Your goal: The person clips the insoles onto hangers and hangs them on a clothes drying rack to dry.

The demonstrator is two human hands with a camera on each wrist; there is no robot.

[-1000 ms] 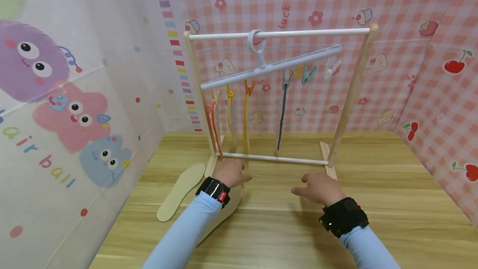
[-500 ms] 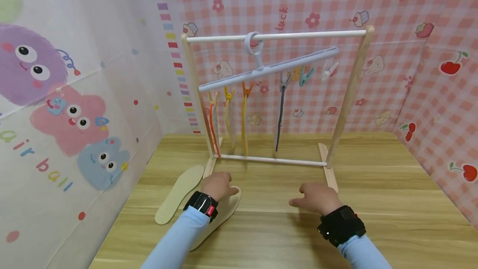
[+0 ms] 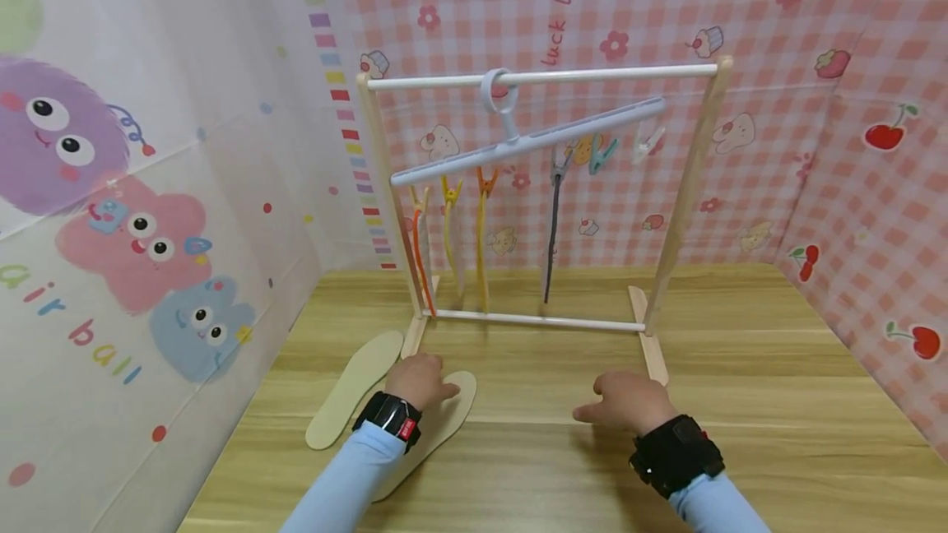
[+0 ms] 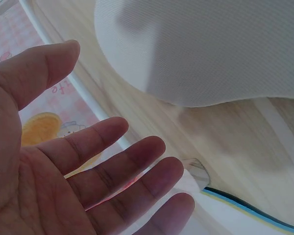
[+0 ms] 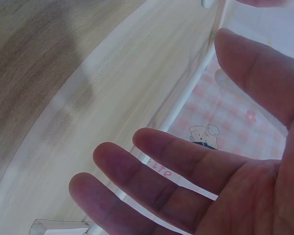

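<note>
My left hand [image 3: 418, 381] hovers over the far end of a pale insole [image 3: 439, 426], fingers loosely spread and holding nothing. In the left wrist view the insole's rounded end [image 4: 201, 58] lies just past the fingertips. Another pale insole [image 3: 354, 391] rests flat on the table, left of that hand. My right hand [image 3: 628, 403] is above bare wood in front of the rack, its fingers apart around nothing. From a tilted light-blue hanger [image 3: 533, 141] several clips hold thin insoles edge-on: an orange-edged one [image 3: 422, 257], two yellowish ones and a dark one [image 3: 552, 241].
The hanger hooks over the top bar of a wooden rack [image 3: 692, 196] with white crossbars [image 3: 533, 320]. A teal clip [image 3: 603, 155] and a white clip [image 3: 648, 144] hang at its raised right end without insoles. Patterned cloths stand behind and at both sides.
My left hand has drawn back from the rack's foot, down and left, over the nearer insole. The right hand has come slightly toward me. The hanger and its insoles hang as before.
</note>
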